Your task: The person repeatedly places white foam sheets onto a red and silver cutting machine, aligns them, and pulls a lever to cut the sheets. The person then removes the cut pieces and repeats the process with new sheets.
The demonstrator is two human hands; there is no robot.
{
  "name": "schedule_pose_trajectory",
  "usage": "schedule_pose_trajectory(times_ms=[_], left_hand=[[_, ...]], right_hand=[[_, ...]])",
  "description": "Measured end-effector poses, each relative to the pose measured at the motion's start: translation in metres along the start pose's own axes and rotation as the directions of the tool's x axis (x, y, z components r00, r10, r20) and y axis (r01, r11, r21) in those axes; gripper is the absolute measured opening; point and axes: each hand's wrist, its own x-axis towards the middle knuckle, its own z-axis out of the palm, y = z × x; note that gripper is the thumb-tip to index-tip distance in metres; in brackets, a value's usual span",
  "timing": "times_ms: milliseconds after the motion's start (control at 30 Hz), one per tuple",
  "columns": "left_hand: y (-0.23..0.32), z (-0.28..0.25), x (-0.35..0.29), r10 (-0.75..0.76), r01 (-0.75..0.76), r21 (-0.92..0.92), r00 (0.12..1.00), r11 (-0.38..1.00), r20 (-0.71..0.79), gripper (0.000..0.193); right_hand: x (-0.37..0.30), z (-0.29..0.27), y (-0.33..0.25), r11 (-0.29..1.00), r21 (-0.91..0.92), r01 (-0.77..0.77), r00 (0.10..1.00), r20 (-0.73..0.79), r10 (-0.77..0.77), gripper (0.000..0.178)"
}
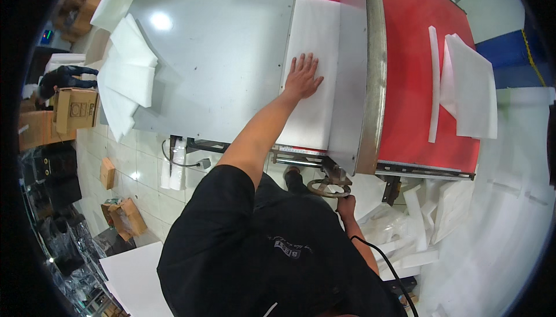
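Note:
My left hand (302, 77) lies flat on a long white foam sheet (310, 117), fingers spread and pointing away from me. The sheet rests lengthwise on the machine's bed, its right edge running along a grey metal panel (350, 56). Below the bed's near edge, my right hand (346, 206) is closed on the rim of a metal handwheel (317, 191). Part of the right fingers is hidden from view.
Right of the upright metal beam (375, 85), the red bed (405, 39) carries a narrow foam strip (433, 85) and folded foam (475, 85). Foam sheets (130, 68) lie at the grey table's left edge. Foam offcuts (414, 224) pile on the floor. A person (63, 78) bends over boxes far left.

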Motion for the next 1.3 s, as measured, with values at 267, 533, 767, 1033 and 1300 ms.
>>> schedule_pose_trajectory(times_ms=[267, 533, 767, 1033, 1300], left_hand=[[0.008, 0.001, 0.021, 0.088, -0.089, 0.082, 0.996, 0.993, 0.015, 0.072], [0.008, -0.004, 0.024, 0.088, -0.09, 0.075, 0.996, 0.993, 0.036, 0.071], [0.006, -0.004, 0.028, 0.105, -0.103, 0.091, 0.994, 0.991, -0.016, 0.071], [0.006, -0.008, 0.033, 0.125, -0.121, 0.11, 0.992, 0.987, -0.031, 0.071], [0.017, 0.01, 0.039, 0.154, -0.136, 0.118, 0.975, 0.984, -0.16, 0.062]], right_hand=[[0.004, 0.009, 0.008, 0.996, 0.043, -0.079, 0.997, 0.016, 0.078, 0.034], [0.003, 0.008, 0.013, 1.0, 0.017, -0.024, 0.999, 0.037, 0.023, 0.03], [0.003, 0.008, -0.01, 0.987, 0.146, -0.074, 0.996, 0.067, 0.065, 0.039], [0.0, 0.014, -0.024, 0.949, 0.309, -0.058, 0.998, 0.035, 0.05, 0.045], [0.001, 0.016, -0.038, 0.951, 0.309, -0.024, 0.999, 0.038, 0.013, 0.029]])
